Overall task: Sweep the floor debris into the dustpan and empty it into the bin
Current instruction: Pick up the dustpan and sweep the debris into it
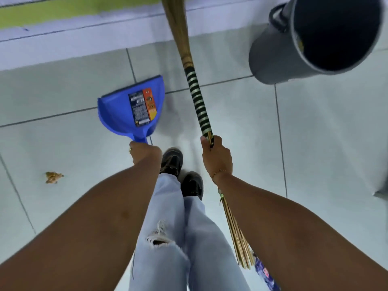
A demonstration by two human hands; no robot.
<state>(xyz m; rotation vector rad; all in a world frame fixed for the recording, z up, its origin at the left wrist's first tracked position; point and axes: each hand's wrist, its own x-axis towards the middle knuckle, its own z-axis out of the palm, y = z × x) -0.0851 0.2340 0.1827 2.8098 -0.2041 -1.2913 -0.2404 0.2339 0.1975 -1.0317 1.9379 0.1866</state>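
Note:
My left hand (143, 152) grips the handle of a blue dustpan (123, 110), which bears a dark and orange label and points away from me over the pale tiled floor. My right hand (216, 154) is closed around a straw broom (197, 99) with a green-and-black striped binding; its brush end reaches to the top edge of the view and its stick ends trail past my right wrist. A grey bin (283, 53) with a dark open mouth stands at the upper right. One brown scrap of debris (53, 177) lies on the floor at the left.
A pale wall base with a green band (63, 15) runs across the top. My legs in light jeans and black shoes (172, 160) are in the middle. A blue patterned object (265, 271) shows at the bottom right. A grey edge (381, 193) juts in at far right.

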